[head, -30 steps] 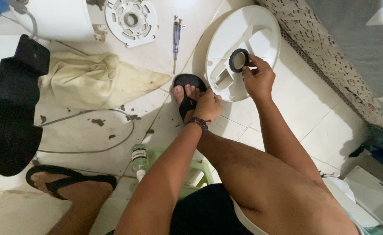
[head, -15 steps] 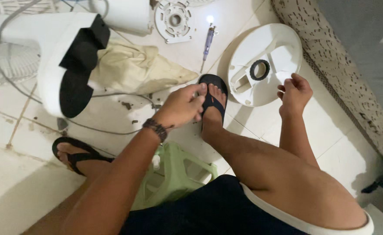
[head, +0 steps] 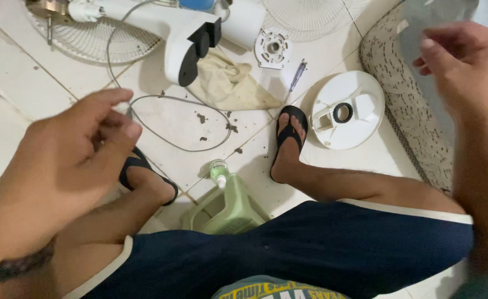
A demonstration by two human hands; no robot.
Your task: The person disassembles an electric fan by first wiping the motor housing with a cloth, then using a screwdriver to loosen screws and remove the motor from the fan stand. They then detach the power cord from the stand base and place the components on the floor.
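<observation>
Now raised close to the camera: left hand [head: 61, 166] loosely curled, right hand [head: 463, 63] half open and blurred, both holding nothing, well apart. Lifted off foot and base since 0.5 s ago. White round base [head: 348, 109] flat on tiled floor [head: 11, 88], black ring [head: 342, 112] seated at centre, beside right sandal [head: 292, 128].

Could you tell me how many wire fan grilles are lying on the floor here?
2: one wire grille at top left under the white fan body, another grille at top centre, cut by the frame edge. More may lie out of view.
</observation>
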